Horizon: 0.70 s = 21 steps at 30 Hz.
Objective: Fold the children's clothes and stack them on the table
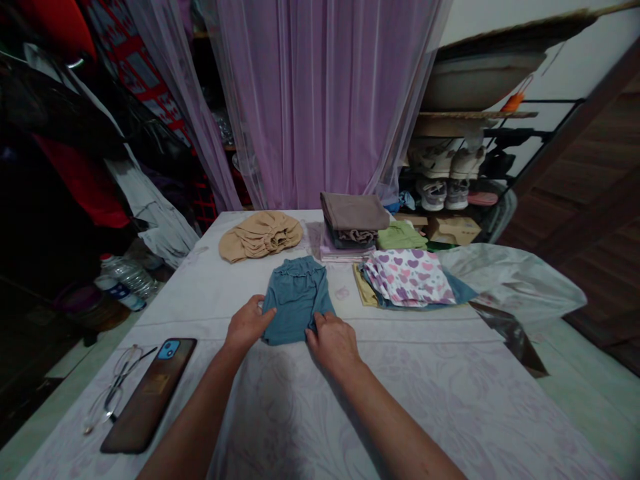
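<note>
A small blue garment with a gathered, elastic-looking edge at its far end lies flat on the table. My left hand has its near left side between thumb and fingers. At the near right side, my right hand has curled fingers closed on the cloth, partly hiding that edge. Beyond it to the left is a crumpled tan garment with a gathered middle. A folded stack topped by a brown cloth stands behind to the right. Closer on the right, a white cloth with purple and pink hearts tops a lower pile.
A phone and eyeglasses lie at the table's near left. A green folded cloth sits beside the stack. A clear plastic bag bulges past the right edge. Purple curtains hang behind; a shoe rack stands at right.
</note>
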Available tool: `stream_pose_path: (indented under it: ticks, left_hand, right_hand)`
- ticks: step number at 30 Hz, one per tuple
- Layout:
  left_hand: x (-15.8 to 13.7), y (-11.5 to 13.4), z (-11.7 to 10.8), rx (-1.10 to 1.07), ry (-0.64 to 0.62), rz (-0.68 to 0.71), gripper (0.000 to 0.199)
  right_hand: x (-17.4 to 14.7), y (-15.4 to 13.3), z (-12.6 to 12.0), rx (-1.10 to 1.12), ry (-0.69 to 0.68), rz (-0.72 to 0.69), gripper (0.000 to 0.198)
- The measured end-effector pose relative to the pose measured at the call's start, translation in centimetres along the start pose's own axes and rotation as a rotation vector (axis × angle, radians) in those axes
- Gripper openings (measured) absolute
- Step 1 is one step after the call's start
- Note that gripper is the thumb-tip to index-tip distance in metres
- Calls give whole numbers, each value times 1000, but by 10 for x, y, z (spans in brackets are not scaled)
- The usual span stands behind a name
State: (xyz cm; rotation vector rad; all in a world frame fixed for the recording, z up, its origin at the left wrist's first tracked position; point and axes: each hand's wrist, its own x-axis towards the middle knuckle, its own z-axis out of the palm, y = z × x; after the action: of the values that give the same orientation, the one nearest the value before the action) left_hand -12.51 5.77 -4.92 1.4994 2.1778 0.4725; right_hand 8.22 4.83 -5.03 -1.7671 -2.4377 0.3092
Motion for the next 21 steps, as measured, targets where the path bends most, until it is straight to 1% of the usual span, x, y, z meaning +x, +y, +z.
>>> stream_pose_path:
  ticks: [3, 6, 9, 12, 15, 18, 21]
  left_hand:
    - [-1, 0, 0, 18, -19, 3, 46]
    - [-2, -4, 1, 30, -31, -1, 46]
    - [-1, -13, 1, 15, -15, -27, 42]
    - [0, -23, 0, -55, -15, -51, 28]
    - [0, -28, 1, -90, -1, -74, 16]
    - [-1, -28, 6, -129, 50, -103, 16]
    - [-4, -28, 10, -228, 31, -142, 21]
  right_hand:
    - [-1, 6, -3, 21, -2, -12, 36]
    - [0, 17, -8, 73, -3, 14, 34]
    - [1, 38, -11, 171, 49, 93, 35]
    - [3, 65, -12, 249, 118, 193, 31]
    - [6, 86, -8, 321, 152, 258, 28]
    - [7, 95, 1, 421, 195, 298, 31]
    - [7, 98, 8, 545, 210, 344, 39]
